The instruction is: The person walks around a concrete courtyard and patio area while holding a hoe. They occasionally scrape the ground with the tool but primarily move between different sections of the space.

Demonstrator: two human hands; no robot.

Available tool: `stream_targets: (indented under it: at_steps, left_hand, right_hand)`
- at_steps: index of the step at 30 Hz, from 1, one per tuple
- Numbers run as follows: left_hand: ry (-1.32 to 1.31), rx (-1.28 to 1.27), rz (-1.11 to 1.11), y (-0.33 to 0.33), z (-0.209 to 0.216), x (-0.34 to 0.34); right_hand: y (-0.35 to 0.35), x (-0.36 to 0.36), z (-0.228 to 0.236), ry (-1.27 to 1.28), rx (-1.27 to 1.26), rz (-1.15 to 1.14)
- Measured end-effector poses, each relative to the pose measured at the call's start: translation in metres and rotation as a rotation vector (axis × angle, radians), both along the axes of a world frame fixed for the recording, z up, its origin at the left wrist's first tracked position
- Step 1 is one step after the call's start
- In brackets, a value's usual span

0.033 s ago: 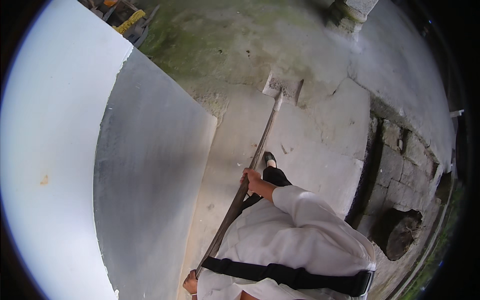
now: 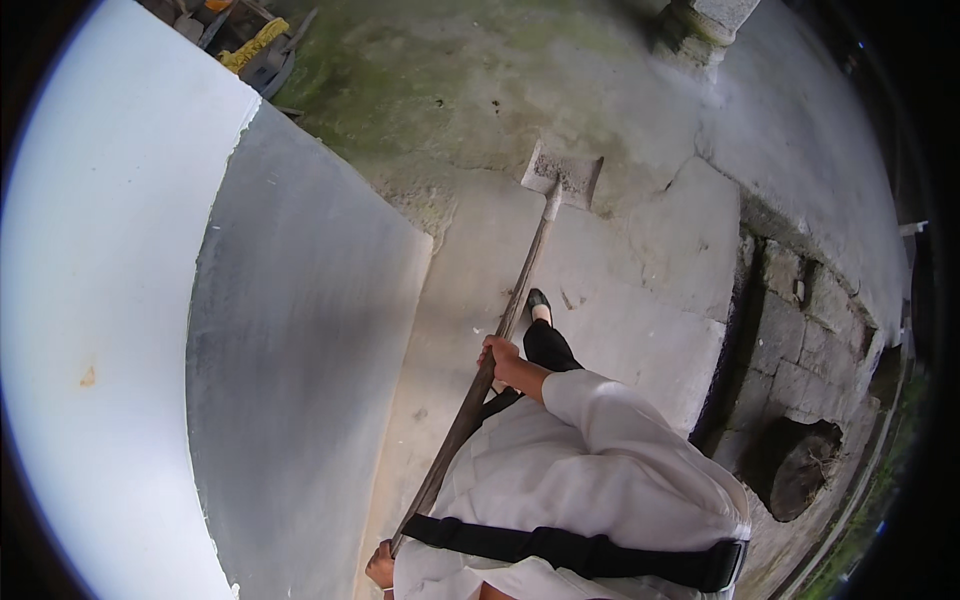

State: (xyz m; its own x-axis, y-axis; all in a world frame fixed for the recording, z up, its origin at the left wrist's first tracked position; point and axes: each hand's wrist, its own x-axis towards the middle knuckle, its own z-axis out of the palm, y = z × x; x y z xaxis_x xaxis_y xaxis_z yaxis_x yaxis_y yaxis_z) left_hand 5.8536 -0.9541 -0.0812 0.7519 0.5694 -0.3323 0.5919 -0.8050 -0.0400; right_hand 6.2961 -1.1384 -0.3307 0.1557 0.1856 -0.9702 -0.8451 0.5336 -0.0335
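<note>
I hold a long wooden-handled shovel (image 2: 520,290) with both hands. My right hand (image 2: 503,360), coming out of a white sleeve, grips the handle about halfway along. Low in the view, my left hand (image 2: 380,568) is closed on the handle's near end. The flat metal blade (image 2: 563,172) rests on the concrete floor (image 2: 620,300) far in front of me. My black shoe (image 2: 538,300) and dark trouser leg stand just right of the handle. A black strap crosses my white top.
A grey rendered wall (image 2: 300,350) rises close on my left, with a white surface (image 2: 100,300) beyond it. Stone blocks (image 2: 800,340), a dark gap and a round stump (image 2: 795,465) lie on the right. Yellow tools (image 2: 250,45) sit far left.
</note>
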Motion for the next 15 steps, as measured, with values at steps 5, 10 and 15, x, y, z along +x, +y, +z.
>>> stream_targets:
  at_steps: [5,10,15]
  left_hand:
    - [0.067,-0.161,0.098,-0.017,0.003,0.085]
    - [0.123,-0.171,0.186,-0.042,-0.034,0.194]
    - [0.135,-0.163,0.297,-0.074,-0.062,0.285]
  right_hand:
    - [0.02,0.063,-0.025,0.001,0.011,0.086]
    - [0.031,0.155,-0.055,0.037,-0.018,0.212]
    - [0.026,0.255,-0.078,0.06,-0.01,0.312]
